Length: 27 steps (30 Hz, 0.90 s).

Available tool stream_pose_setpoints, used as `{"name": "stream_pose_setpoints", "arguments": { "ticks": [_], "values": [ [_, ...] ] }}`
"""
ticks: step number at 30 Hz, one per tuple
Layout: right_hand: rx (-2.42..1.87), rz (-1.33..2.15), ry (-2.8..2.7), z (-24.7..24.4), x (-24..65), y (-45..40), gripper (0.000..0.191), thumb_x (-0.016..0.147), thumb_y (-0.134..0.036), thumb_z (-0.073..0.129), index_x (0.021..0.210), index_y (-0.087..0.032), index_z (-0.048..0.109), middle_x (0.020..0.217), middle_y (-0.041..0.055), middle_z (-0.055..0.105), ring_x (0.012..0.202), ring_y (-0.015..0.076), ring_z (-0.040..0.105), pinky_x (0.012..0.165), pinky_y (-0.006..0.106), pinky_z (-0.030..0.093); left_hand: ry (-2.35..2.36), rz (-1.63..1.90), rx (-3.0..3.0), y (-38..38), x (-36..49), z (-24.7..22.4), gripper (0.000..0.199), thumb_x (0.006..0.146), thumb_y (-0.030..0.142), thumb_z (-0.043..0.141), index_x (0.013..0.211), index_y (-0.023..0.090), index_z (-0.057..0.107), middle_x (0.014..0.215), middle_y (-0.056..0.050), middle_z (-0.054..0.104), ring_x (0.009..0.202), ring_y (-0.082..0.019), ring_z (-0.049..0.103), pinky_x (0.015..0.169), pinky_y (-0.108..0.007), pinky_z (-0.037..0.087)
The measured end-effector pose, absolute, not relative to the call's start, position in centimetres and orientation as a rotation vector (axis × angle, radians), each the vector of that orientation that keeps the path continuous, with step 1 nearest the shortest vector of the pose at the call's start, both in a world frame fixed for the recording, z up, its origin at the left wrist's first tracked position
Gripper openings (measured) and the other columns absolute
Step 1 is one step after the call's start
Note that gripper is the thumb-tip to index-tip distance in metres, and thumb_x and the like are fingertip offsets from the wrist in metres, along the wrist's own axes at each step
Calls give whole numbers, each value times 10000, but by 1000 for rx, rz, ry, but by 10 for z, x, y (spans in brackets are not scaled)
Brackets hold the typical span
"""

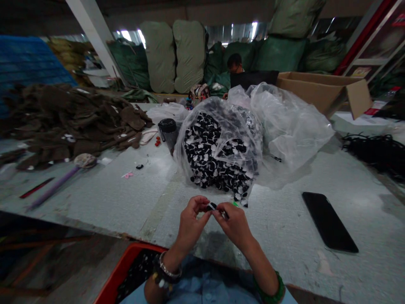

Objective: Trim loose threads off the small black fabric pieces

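Note:
Close to the table's front edge, my left hand [192, 219] and my right hand [232, 221] meet fingertip to fingertip. Between them is a small black-and-white piece [211, 206], pinched by both hands. It resembles the pieces in the bag, but its exact kind is too small to tell. Just beyond my hands, a clear plastic bag [180, 147] lies with its mouth towards me, full of many small black-and-white pieces [205, 147]. Some have spilled onto the table at its mouth. A bit of green [235, 204] shows behind my right hand.
A black phone [329, 221] lies at right. A dark bottle [168, 133] stands left of the bag. Brown fabric pieces [72, 122] are heaped at left. An orange bin [110, 274] with black-and-white pieces sits below the table edge. Behind are a cardboard box [311, 88] and a person [234, 63].

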State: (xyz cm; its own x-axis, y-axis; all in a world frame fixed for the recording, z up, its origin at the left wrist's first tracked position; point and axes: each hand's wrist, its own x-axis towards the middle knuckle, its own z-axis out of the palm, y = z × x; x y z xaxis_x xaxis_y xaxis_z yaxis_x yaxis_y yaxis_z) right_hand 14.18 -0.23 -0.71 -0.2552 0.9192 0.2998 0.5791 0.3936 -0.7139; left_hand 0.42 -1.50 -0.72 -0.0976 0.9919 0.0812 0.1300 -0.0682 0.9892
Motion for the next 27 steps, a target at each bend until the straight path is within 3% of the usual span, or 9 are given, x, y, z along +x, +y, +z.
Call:
{"name": "stream_pose_setpoints", "arguments": {
  "ticks": [14, 20, 24, 27],
  "values": [
    [-1371, 530, -2039, -11, 133, -7, 90, 716, -132, 439, 704, -151, 527, 658, 28, 568, 604, 127, 518, 574, 210, 355, 1399, 1292, 1430, -19, 9, -6, 495, 635, 80, 505, 1071, 212, 312, 951, -42, 474, 723, -110, 548, 710, -300, 434],
    [-1395, 493, -1974, -11, 130, -10, 108, 695, -120, 431, 711, -142, 535, 680, 54, 569, 644, 149, 519, 595, 235, 358, 1155, 1334, 1154, -18, 7, -2, 563, 595, 38, 532, 1063, 251, 302, 929, -9, 451, 679, -83, 538, 655, -244, 418],
    [-1226, 713, -1897, -5, 129, -13, 119, 693, -118, 434, 725, -150, 545, 661, 34, 561, 611, 128, 496, 577, 233, 352, 845, 1289, 834, -19, -2, 3, 618, 568, 44, 558, 1093, 254, 308, 953, -18, 463, 690, -90, 542, 661, -243, 418],
    [-1079, 1190, -1590, -2, 128, -14, 92, 712, -172, 466, 647, -157, 530, 532, -13, 510, 455, 80, 415, 451, 199, 309, 717, 1243, 689, -22, -8, 5, 592, 588, 79, 554, 1114, 239, 336, 1027, -49, 459, 730, -110, 543, 669, -248, 417]
  ]
}}
